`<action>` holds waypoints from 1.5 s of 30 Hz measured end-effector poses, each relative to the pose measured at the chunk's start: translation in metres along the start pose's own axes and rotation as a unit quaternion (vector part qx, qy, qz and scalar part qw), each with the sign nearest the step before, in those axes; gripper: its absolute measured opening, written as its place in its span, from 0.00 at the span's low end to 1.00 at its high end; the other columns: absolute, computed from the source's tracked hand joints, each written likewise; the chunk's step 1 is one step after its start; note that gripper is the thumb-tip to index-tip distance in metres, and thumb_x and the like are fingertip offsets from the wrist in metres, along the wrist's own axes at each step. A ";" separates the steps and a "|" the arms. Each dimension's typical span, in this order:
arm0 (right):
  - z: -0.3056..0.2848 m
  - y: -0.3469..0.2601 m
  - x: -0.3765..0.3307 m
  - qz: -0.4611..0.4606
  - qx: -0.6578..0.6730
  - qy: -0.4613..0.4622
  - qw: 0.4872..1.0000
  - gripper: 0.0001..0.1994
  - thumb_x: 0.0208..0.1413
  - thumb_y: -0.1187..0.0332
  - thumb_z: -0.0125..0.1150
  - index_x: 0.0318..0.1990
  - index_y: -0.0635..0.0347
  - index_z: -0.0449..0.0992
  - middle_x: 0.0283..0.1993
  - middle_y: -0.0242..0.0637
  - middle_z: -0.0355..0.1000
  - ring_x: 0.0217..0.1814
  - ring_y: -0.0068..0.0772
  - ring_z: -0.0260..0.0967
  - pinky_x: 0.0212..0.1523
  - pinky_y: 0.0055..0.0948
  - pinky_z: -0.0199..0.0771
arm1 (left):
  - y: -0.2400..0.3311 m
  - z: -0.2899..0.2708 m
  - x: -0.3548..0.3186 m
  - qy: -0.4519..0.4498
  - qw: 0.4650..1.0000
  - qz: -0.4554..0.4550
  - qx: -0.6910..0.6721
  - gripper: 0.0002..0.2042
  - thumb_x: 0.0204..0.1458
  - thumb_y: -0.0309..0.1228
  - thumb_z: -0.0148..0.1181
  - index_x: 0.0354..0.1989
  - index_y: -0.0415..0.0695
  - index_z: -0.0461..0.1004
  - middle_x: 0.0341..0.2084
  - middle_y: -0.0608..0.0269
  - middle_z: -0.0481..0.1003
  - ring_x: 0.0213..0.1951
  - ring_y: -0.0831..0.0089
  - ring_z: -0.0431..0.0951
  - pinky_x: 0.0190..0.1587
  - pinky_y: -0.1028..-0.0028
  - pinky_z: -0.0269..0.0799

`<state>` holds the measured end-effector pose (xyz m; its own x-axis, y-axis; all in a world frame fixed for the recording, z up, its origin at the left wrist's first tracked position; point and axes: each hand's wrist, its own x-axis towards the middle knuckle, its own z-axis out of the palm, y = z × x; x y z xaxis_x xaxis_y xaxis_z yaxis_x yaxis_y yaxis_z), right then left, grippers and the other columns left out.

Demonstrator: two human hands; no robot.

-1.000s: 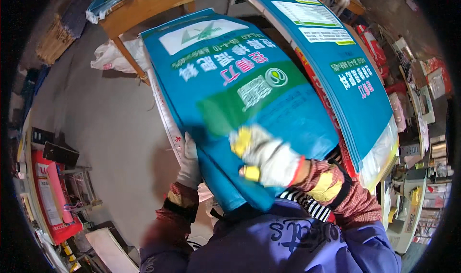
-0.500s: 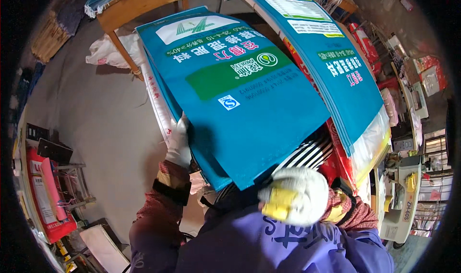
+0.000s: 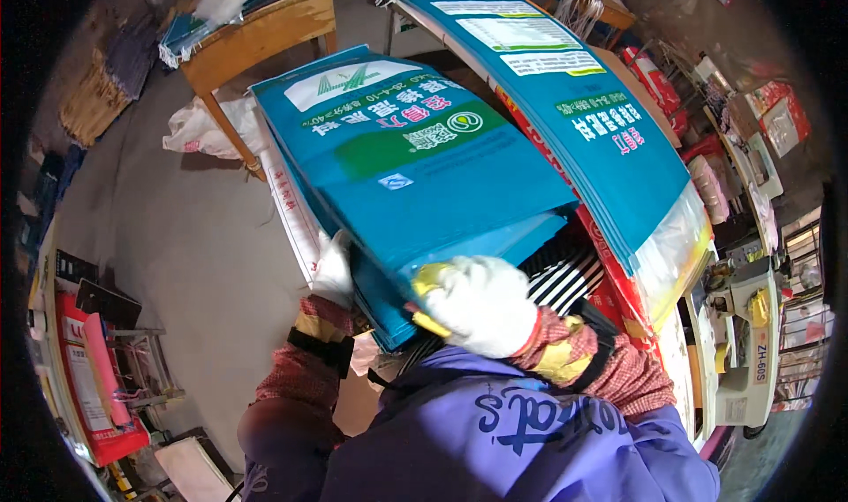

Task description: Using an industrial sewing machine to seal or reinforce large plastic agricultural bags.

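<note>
Teal woven sacks (image 3: 415,175), a flat stack, lie with their long axis running away from me toward the wooden bench (image 3: 256,38); a second teal stack (image 3: 583,122) arches to the right. My right hand (image 3: 481,303), gloved, clamps the near end from above. My left hand (image 3: 334,270) grips the left edge underneath, fingers hidden.

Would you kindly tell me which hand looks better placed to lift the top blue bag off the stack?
Probably the right hand: it rests on the near edge of the top blue bag. The left hand is at the stack's left side, lower down, seemingly steadying it.
</note>
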<state>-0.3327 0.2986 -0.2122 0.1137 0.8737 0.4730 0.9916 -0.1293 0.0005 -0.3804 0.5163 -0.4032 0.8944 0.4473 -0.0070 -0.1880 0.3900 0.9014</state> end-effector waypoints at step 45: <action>0.071 0.177 -0.046 0.289 -0.102 -0.387 0.869 0.29 0.49 0.49 0.54 0.60 0.41 0.60 0.66 0.38 0.49 0.68 0.48 0.43 0.63 0.54 0.42 | 0.016 -0.002 -0.012 0.120 0.968 -0.220 -0.018 0.12 0.54 0.34 0.54 0.37 0.37 0.73 0.29 0.65 0.74 0.28 0.78 0.74 0.33 0.79 0.71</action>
<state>-0.1584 0.2684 -0.2962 0.6760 0.6778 -0.2893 0.7317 -0.6640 0.1540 -0.3946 0.5192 -0.3892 0.7718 0.4046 -0.4905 0.1708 0.6112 0.7728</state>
